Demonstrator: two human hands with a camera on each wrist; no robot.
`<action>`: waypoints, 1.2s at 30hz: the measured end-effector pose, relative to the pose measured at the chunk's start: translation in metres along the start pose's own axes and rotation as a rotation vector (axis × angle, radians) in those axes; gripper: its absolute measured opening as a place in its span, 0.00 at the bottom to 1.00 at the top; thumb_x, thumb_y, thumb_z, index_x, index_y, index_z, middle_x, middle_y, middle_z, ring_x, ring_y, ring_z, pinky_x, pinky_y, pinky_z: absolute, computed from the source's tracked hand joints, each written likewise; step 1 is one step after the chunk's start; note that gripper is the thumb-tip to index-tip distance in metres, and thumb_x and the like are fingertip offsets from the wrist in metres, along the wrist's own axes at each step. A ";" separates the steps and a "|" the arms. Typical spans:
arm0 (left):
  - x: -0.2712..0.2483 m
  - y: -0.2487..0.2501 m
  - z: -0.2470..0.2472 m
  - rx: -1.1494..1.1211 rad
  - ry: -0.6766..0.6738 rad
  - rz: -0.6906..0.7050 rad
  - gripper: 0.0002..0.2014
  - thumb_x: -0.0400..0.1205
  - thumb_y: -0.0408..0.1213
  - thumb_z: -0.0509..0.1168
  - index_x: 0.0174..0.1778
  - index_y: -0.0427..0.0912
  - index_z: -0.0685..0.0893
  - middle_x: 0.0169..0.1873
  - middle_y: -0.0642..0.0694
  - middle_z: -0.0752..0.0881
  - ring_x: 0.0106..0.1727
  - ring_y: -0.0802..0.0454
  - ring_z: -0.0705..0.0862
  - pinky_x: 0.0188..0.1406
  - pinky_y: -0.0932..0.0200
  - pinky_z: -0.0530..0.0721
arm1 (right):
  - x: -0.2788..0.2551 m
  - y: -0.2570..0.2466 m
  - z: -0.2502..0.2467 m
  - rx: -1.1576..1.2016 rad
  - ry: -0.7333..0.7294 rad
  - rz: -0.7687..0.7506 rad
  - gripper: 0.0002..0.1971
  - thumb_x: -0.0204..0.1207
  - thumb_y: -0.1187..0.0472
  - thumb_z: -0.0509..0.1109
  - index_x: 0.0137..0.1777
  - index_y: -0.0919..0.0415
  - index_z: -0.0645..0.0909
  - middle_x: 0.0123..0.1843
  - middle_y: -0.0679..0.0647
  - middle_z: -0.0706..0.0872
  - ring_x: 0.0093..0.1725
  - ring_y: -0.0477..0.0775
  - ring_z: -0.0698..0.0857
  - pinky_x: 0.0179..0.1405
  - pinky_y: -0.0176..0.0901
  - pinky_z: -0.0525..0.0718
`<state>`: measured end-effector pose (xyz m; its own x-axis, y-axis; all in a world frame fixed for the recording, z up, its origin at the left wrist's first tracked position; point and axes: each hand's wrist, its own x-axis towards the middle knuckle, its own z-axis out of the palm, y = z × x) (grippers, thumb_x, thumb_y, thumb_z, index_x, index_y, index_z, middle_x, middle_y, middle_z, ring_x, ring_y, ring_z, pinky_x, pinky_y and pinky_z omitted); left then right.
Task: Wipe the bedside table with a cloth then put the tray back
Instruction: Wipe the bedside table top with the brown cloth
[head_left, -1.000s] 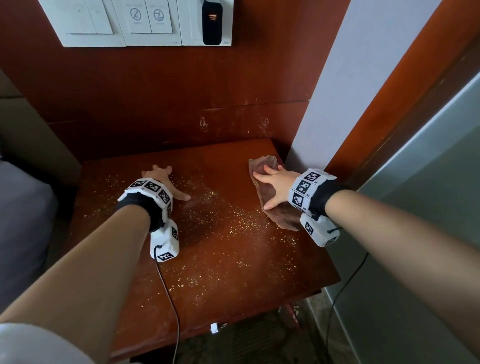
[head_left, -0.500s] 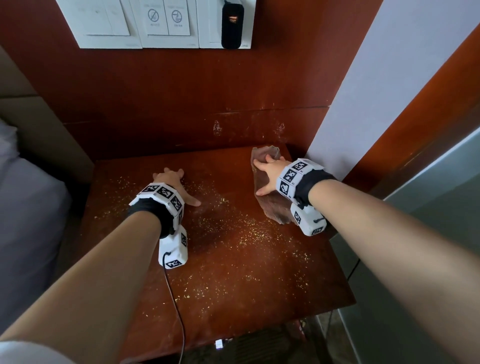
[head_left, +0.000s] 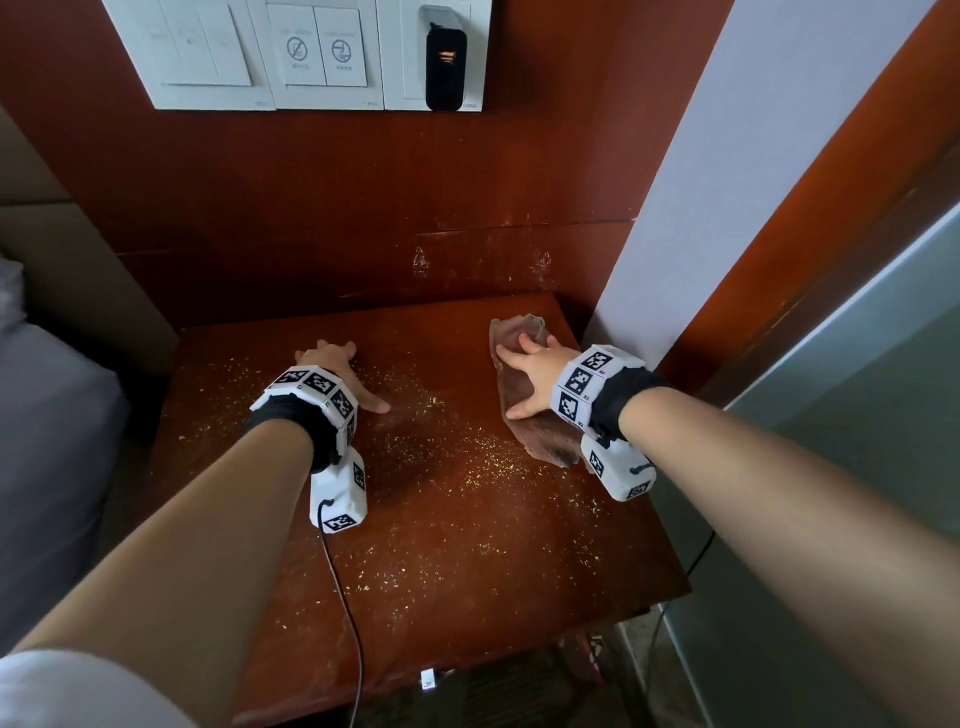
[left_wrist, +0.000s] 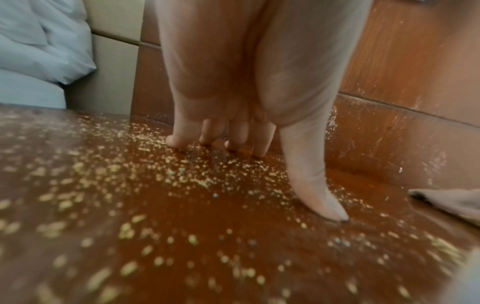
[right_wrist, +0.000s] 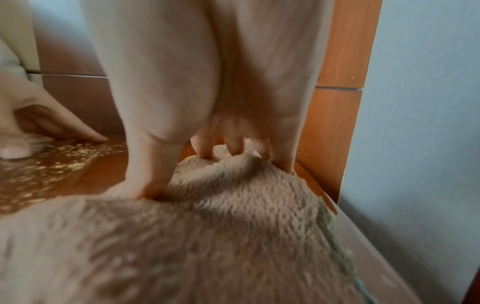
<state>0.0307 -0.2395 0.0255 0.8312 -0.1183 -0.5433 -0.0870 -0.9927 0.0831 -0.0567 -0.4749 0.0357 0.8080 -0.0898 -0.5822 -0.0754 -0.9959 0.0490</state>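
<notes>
Cloth (head_left: 524, 395) lies at the far right corner of the surface (head_left: 467, 545), flattened under the spread right hand (head_left: 535, 371); left hand (head_left: 332, 374) braces flat. Sweep crumbs (head_left: 483, 457) firmly toward one edge.

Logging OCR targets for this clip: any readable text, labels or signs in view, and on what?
No words read clearly.
Wall switch panel: two crossed-circle signs, with captions too small to read.
Black plug-in unit: an orange glow, not legible.
Wristbands on the left hand and right hand: black-and-white square marker patterns; tiny print beside them unreadable.
</notes>
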 end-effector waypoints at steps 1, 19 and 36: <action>-0.001 0.000 0.000 -0.003 0.000 0.001 0.53 0.70 0.53 0.76 0.85 0.49 0.49 0.84 0.40 0.46 0.84 0.35 0.48 0.80 0.38 0.62 | -0.003 -0.001 0.003 -0.008 0.003 -0.009 0.49 0.73 0.37 0.68 0.85 0.45 0.40 0.86 0.56 0.41 0.83 0.72 0.44 0.81 0.68 0.54; -0.003 -0.001 0.001 -0.040 -0.029 0.007 0.53 0.72 0.52 0.75 0.85 0.49 0.46 0.84 0.41 0.42 0.84 0.34 0.41 0.80 0.36 0.58 | -0.002 -0.013 0.003 -0.040 -0.003 -0.038 0.50 0.73 0.35 0.67 0.84 0.45 0.38 0.86 0.57 0.38 0.83 0.74 0.41 0.80 0.68 0.52; -0.005 0.002 -0.002 -0.015 -0.051 0.008 0.53 0.73 0.51 0.74 0.85 0.46 0.45 0.84 0.38 0.42 0.84 0.35 0.42 0.81 0.40 0.53 | 0.051 -0.045 -0.037 -0.076 0.023 -0.040 0.50 0.72 0.33 0.66 0.84 0.45 0.38 0.86 0.57 0.39 0.83 0.74 0.43 0.79 0.69 0.53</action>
<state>0.0274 -0.2404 0.0298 0.8015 -0.1281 -0.5841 -0.0853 -0.9913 0.1003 0.0096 -0.4349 0.0340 0.8229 -0.0490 -0.5661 0.0013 -0.9961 0.0882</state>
